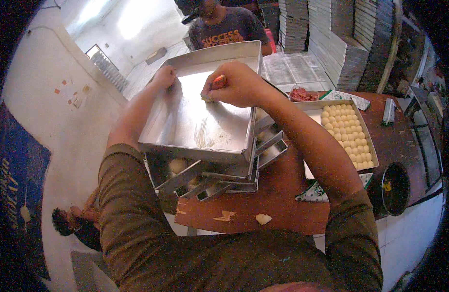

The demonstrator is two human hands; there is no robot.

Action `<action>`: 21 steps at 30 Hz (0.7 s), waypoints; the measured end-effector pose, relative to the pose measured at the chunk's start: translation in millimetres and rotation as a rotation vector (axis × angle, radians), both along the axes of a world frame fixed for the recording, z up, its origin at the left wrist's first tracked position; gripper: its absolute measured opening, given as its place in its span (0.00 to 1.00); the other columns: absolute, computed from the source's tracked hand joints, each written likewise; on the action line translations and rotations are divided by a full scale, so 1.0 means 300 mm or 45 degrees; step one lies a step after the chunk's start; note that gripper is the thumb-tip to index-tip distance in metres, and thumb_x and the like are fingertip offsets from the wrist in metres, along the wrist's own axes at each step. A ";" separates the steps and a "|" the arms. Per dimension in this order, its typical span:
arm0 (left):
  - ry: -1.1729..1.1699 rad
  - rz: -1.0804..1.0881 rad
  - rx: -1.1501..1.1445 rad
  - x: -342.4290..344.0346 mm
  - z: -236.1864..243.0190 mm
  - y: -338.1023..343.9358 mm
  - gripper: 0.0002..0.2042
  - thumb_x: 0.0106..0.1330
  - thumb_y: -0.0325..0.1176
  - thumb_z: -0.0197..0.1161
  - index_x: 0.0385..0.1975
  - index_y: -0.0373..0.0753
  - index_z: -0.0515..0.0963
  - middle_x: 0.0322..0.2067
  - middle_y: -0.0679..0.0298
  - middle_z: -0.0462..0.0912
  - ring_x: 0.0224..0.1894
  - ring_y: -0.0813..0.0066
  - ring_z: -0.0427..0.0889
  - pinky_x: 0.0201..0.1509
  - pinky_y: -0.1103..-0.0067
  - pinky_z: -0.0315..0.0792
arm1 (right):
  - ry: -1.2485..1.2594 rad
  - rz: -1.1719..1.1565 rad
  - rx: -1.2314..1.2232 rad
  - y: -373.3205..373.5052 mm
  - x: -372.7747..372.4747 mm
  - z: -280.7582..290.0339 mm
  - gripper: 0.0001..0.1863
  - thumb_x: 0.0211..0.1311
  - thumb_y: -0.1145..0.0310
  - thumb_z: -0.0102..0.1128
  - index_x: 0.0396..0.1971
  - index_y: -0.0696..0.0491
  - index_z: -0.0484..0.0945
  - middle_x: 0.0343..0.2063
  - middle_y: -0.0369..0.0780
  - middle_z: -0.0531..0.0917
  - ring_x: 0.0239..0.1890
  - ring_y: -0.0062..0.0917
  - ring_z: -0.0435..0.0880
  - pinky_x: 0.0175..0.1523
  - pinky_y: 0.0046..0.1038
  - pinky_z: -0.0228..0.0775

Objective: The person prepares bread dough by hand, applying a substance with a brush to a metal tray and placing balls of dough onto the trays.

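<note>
Several pans under the tray; dough balls right. Left hand grips tray rim; right hand, bent inward, clutches red item.

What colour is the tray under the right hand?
The tray is silver-grey; the head view shows it best.

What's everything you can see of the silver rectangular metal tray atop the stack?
The silver rectangular metal tray sits open side up on a stack of skewed grey metal trays. Its low walls stand upright; its shiny floor shows pale smears toward its near end. The left hand grips its left wall near the far corner. The right hand, holding a small thing with an orange-red end, is over the floor; contact is unclear.
</note>
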State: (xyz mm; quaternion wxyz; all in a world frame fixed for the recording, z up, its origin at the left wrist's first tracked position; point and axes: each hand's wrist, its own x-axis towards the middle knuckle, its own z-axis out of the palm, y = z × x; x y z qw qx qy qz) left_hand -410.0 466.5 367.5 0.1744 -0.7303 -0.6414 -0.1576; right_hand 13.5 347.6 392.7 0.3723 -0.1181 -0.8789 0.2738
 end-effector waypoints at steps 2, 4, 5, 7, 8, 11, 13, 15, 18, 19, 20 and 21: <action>-0.045 -0.010 -0.016 0.051 -0.001 -0.023 0.06 0.53 0.33 0.66 0.27 0.38 0.84 0.29 0.53 0.86 0.30 0.59 0.84 0.38 0.67 0.78 | 0.006 -0.023 -0.053 0.008 -0.005 -0.010 0.08 0.57 0.73 0.69 0.35 0.58 0.88 0.31 0.40 0.89 0.33 0.21 0.86 0.44 0.26 0.79; -0.099 -0.080 -0.202 0.123 0.041 -0.077 0.07 0.53 0.32 0.68 0.29 0.37 0.84 0.27 0.55 0.86 0.29 0.63 0.84 0.37 0.69 0.77 | 0.011 -0.002 -0.139 0.021 -0.009 -0.029 0.08 0.57 0.73 0.70 0.36 0.58 0.87 0.31 0.40 0.90 0.34 0.20 0.86 0.45 0.25 0.79; -0.299 -0.246 -0.379 0.129 0.086 -0.110 0.07 0.54 0.32 0.69 0.30 0.37 0.84 0.27 0.59 0.86 0.30 0.67 0.83 0.38 0.70 0.77 | 0.014 0.033 -0.187 0.023 0.001 -0.028 0.07 0.58 0.73 0.70 0.36 0.59 0.87 0.32 0.40 0.90 0.34 0.20 0.87 0.45 0.25 0.79; -0.661 -0.509 -0.502 0.180 0.199 -0.180 0.04 0.55 0.28 0.68 0.29 0.37 0.82 0.30 0.71 0.83 0.34 0.80 0.78 0.42 0.78 0.73 | -0.024 -0.018 -0.178 0.059 0.023 -0.038 0.07 0.58 0.74 0.69 0.36 0.59 0.87 0.33 0.40 0.90 0.37 0.20 0.87 0.48 0.25 0.79; -0.642 -0.333 -0.219 0.018 0.266 -0.295 0.03 0.59 0.27 0.66 0.32 0.38 0.83 0.30 0.70 0.83 0.34 0.80 0.78 0.44 0.79 0.73 | -0.009 0.042 -0.162 0.020 -0.014 -0.028 0.07 0.58 0.74 0.69 0.36 0.59 0.87 0.34 0.40 0.90 0.38 0.20 0.87 0.48 0.25 0.79; -0.960 -0.058 0.102 -0.236 0.424 -0.627 0.14 0.67 0.36 0.66 0.47 0.35 0.81 0.43 0.65 0.84 0.45 0.77 0.80 0.52 0.79 0.73 | -0.019 0.225 -0.282 0.033 -0.040 -0.037 0.10 0.61 0.73 0.69 0.41 0.60 0.86 0.37 0.41 0.89 0.42 0.23 0.87 0.53 0.27 0.79; -1.080 0.089 0.360 -0.383 0.345 -0.899 0.11 0.68 0.33 0.69 0.44 0.34 0.82 0.39 0.68 0.84 0.40 0.81 0.80 0.46 0.84 0.74 | -0.082 0.267 -0.290 0.028 -0.060 -0.042 0.10 0.63 0.72 0.68 0.43 0.59 0.86 0.39 0.41 0.89 0.43 0.24 0.87 0.55 0.28 0.79; -1.054 0.398 0.360 -0.410 0.228 -1.124 0.12 0.67 0.33 0.70 0.45 0.34 0.81 0.40 0.67 0.84 0.40 0.80 0.81 0.46 0.83 0.74 | -0.044 0.334 -0.323 0.069 -0.054 -0.043 0.11 0.64 0.71 0.68 0.44 0.59 0.86 0.40 0.42 0.89 0.43 0.24 0.87 0.55 0.28 0.79; -1.461 0.482 0.272 -0.565 -0.188 -1.498 0.10 0.63 0.28 0.68 0.42 0.34 0.82 0.37 0.65 0.85 0.38 0.77 0.81 0.45 0.80 0.75 | -0.109 0.272 -0.132 0.131 -0.020 -0.046 0.13 0.66 0.68 0.66 0.48 0.56 0.85 0.44 0.39 0.88 0.47 0.22 0.85 0.57 0.26 0.75; -1.496 0.442 0.208 -0.533 -0.339 -1.510 0.08 0.62 0.26 0.68 0.40 0.33 0.83 0.35 0.64 0.85 0.38 0.76 0.81 0.45 0.79 0.75 | -0.152 0.194 -0.087 0.157 0.033 -0.028 0.14 0.67 0.66 0.65 0.50 0.54 0.85 0.45 0.37 0.88 0.49 0.22 0.84 0.59 0.26 0.73; -1.597 0.657 0.027 -0.463 -0.466 -1.536 0.07 0.61 0.25 0.66 0.38 0.34 0.83 0.34 0.64 0.85 0.37 0.75 0.82 0.45 0.79 0.76 | -0.237 0.053 -0.054 0.138 0.055 -0.005 0.15 0.68 0.63 0.64 0.50 0.53 0.85 0.46 0.35 0.88 0.51 0.22 0.83 0.60 0.27 0.71; -1.688 0.865 -0.160 -0.372 -0.586 -1.588 0.05 0.60 0.25 0.65 0.35 0.34 0.84 0.33 0.63 0.86 0.37 0.74 0.83 0.46 0.78 0.76 | -0.324 -0.079 -0.020 0.116 0.076 0.019 0.16 0.68 0.61 0.63 0.51 0.52 0.85 0.47 0.34 0.87 0.53 0.22 0.82 0.62 0.28 0.69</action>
